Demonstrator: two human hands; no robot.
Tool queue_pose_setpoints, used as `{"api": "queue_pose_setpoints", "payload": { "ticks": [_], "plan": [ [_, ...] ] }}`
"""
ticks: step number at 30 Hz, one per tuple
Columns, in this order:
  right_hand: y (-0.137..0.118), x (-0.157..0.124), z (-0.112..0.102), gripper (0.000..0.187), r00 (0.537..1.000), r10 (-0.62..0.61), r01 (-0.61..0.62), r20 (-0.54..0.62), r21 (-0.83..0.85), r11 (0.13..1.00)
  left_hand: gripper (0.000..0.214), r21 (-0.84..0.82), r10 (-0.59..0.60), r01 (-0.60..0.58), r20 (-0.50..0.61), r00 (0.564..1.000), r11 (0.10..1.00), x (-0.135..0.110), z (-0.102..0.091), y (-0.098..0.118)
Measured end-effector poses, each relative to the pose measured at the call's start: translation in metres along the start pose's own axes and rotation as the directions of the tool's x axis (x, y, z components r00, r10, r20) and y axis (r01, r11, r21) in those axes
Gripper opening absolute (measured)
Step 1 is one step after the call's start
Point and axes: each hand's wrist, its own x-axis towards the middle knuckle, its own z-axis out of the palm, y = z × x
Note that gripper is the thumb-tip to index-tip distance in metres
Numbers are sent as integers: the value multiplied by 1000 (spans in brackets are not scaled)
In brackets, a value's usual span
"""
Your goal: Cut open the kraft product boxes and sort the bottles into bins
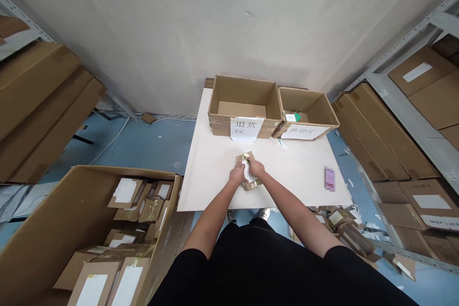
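A small brown cardboard parcel (245, 158) with shiny tape lies on the white table (215, 162). My left hand (237, 173) grips its left side with closed fingers. My right hand (256, 169) is closed on its right side, pinching near the top. A piece of the parcel's wrapping (252, 184) shows below my hands. Both forearms reach forward from my black shirt.
Two open cardboard boxes with paper labels stand at the table's far edge, a larger one (244, 104) on the left and a smaller one (307, 112) on the right. A big carton of small parcels (107, 229) sits at lower left. More parcels litter the floor (344, 229) on the right. Shelves of boxes flank both sides.
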Motion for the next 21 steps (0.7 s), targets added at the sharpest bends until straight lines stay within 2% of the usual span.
{"api": "queue_pose_setpoints", "payload": {
  "ticks": [6, 11, 15, 19, 20, 21],
  "plan": [
    [0, -20, 1, 62, 996, 37, -32, 79, -69, 997, 98, 51, -17, 16, 15, 1000, 999, 0, -3, 5],
    [23, -82, 23, 60, 985, 63, -49, 163, -92, 995, 100, 79, -44, 43, 18, 999, 996, 2, -3, 8],
    [38, -132, 44, 71, 974, 114, -85, 194, -153, 985, 105, 86, -62, 58, 54, 997, 995, 6, -4, 11],
    [57, -167, 63, 55, 942, 131, -106, 308, -97, 990, 106, 84, -54, 50, 45, 998, 995, 4, -5, 11],
    [64, -174, 68, 52, 944, 156, -143, 289, -68, 987, 105, 81, -46, 43, 39, 998, 996, 3, -4, 10],
    [72, -182, 75, 51, 960, 183, -184, 213, -17, 983, 102, 77, -35, 32, 33, 999, 996, 2, -4, 9]
  ]
}}
